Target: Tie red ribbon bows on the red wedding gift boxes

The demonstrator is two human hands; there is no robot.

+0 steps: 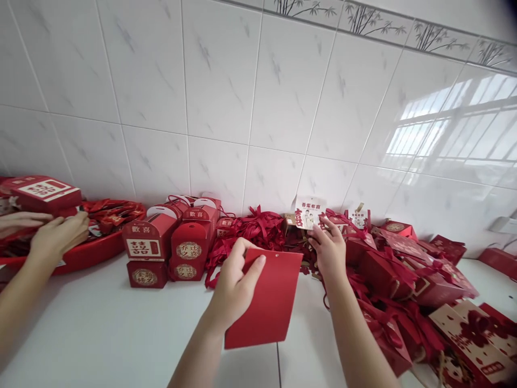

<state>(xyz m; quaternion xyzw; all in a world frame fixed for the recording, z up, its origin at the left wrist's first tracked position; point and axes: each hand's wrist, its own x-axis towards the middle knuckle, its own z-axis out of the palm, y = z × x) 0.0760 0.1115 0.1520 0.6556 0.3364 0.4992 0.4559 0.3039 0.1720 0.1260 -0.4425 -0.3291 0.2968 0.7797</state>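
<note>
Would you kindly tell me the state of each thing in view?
Red rectangular card: flat, gripped by left hand.
White printed card: upright, right hand at its edge.
Round red basin: heaped with red packets.
Arched red cardboard boxes: assembled, grouped.
Dark red ribbons: loosely heaped.
Beribboned red boxes: piled.

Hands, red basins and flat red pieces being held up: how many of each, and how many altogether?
Wearer's hands: 2 (left hand, right hand)
Co-worker's hands: 2 (nearer hand, farther hand)
Red basin: 1
Flat red piece, held: 1
Total: 6
</note>
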